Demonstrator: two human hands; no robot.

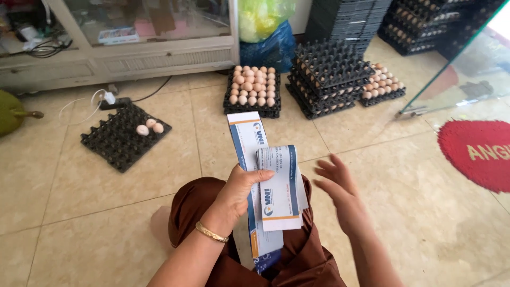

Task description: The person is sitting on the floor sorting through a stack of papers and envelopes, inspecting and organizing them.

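Observation:
My left hand point(237, 190), with a gold bracelet at the wrist, grips a bundle of flat white-and-blue cardboard sheets point(268, 180) over my lap. The thumb lies across the top sheet, and one longer sheet sticks out toward the floor ahead. My right hand point(338, 186) hovers just right of the bundle, fingers spread and holding nothing. I sit on the tiled floor in brown clothing.
A black egg tray point(114, 141) with two eggs point(150, 126) lies at the left. Ahead are a full tray stack of brown eggs point(254, 85), empty black tray stacks point(330, 69), another egg tray point(383, 82), a glass cabinet point(138, 32), bags point(265, 32) and a red mat point(478, 154).

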